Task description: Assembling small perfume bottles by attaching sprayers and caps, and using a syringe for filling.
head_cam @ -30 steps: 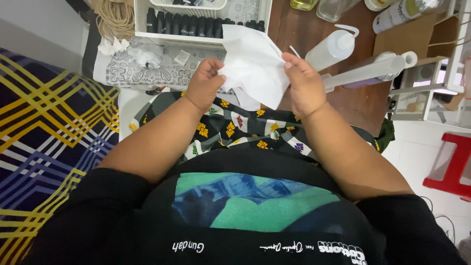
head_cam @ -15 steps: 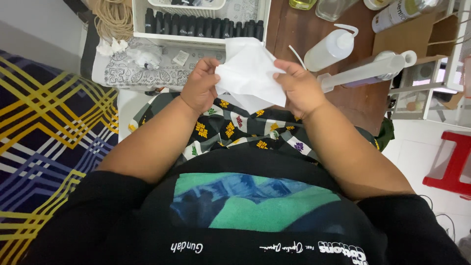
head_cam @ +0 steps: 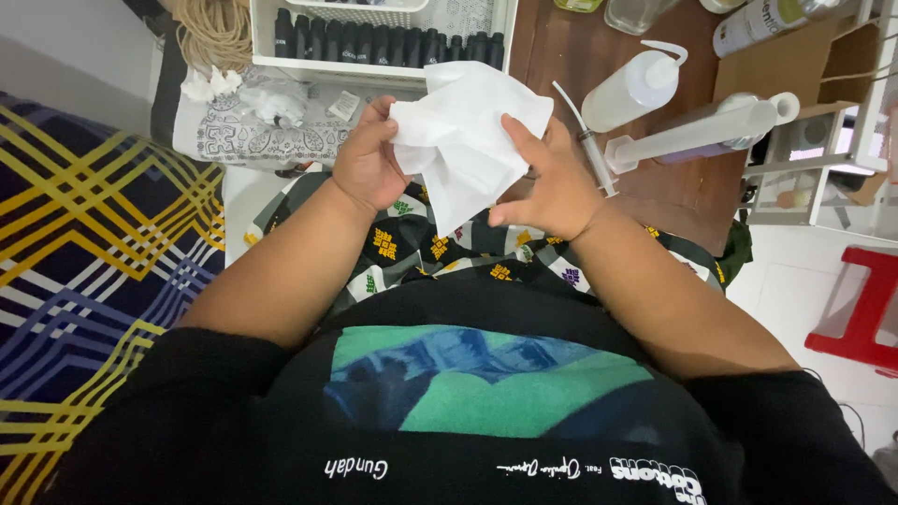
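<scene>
A white tissue [head_cam: 468,136] hangs crumpled between both hands above my lap. My left hand [head_cam: 367,161] pinches its left edge with thumb and fingers. My right hand [head_cam: 552,178] presses against the tissue's right side, fingers spread over it, and a thin syringe [head_cam: 587,140] sticks up from behind that hand. Below the hands lie my patterned trousers [head_cam: 440,252] and black shirt.
A brown table [head_cam: 561,56] ahead carries a white squeeze bottle [head_cam: 636,89], a large syringe [head_cam: 697,131], jars and a cardboard box. A white rack [head_cam: 374,37] of dark vials stands at the back left. A striped blanket [head_cam: 94,262] is left, a red stool [head_cam: 865,309] right.
The tissue, first held spread out and upright, has been gathered and crumpled between the hands. My right hand shifted from pinching its edge to pressing over it.
</scene>
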